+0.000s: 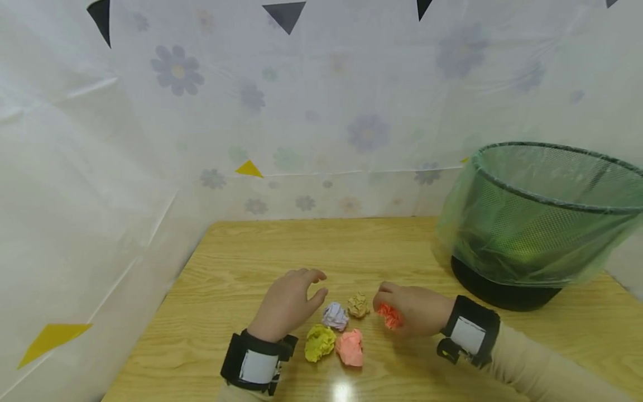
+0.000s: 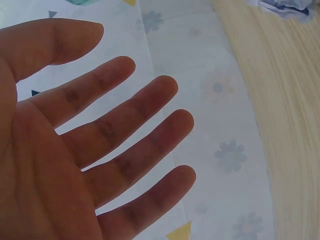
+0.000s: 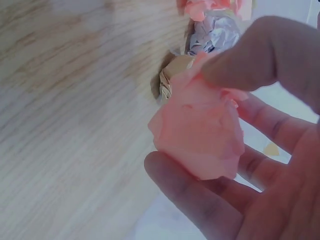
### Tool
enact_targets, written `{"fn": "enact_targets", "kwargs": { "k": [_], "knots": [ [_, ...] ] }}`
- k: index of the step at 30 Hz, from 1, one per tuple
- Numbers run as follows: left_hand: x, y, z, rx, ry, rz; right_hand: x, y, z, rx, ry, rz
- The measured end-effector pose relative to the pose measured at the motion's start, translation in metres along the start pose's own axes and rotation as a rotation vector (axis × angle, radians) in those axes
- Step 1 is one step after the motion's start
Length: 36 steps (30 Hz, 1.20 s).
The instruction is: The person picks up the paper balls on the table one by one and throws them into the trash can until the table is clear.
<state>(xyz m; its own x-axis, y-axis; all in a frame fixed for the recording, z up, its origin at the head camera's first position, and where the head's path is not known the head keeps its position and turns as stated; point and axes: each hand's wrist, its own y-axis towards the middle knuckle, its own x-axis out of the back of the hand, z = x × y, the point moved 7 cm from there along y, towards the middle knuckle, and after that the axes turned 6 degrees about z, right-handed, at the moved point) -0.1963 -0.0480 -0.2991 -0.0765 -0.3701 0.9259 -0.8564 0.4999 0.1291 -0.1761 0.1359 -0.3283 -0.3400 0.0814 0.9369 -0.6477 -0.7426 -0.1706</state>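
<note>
My right hand (image 1: 419, 310) grips a crumpled orange-red paper ball (image 1: 389, 316), which looks pink in the right wrist view, between thumb and fingers. Left of it on the table lie a tan paper ball (image 1: 358, 306), a pale lilac paper ball (image 1: 335, 316), a yellow paper ball (image 1: 319, 343) and a pink paper ball (image 1: 350, 348). My left hand (image 1: 286, 301) hovers beside the lilac ball, holding nothing. Its fingers (image 2: 150, 137) are spread and relaxed in the left wrist view.
A mesh wastebasket (image 1: 540, 209) lined with a green bag stands at the table's right, with something yellowish showing through its side. The wooden table (image 1: 301, 245) meets a flower-printed sheet (image 1: 311, 111) at the back and left.
</note>
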Motion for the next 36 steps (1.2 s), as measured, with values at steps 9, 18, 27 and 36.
{"fn": "enact_targets", "kwargs": {
  "k": [9,18,27,36],
  "knots": [
    [-0.001,0.0,0.0,0.003,-0.004,0.012,0.005,-0.004,-0.002,0.006,0.0,-0.013],
    [0.0,0.0,0.0,-0.006,-0.004,0.001,0.016,-0.009,-0.002,0.001,0.005,-0.033],
    [0.0,0.001,-0.001,-0.006,-0.002,-0.001,0.027,-0.014,0.0,-0.03,0.039,-0.025],
    [0.0,0.0,-0.002,-0.008,0.011,-0.011,0.034,-0.019,-0.003,-0.047,0.036,-0.025]
  ]
}}
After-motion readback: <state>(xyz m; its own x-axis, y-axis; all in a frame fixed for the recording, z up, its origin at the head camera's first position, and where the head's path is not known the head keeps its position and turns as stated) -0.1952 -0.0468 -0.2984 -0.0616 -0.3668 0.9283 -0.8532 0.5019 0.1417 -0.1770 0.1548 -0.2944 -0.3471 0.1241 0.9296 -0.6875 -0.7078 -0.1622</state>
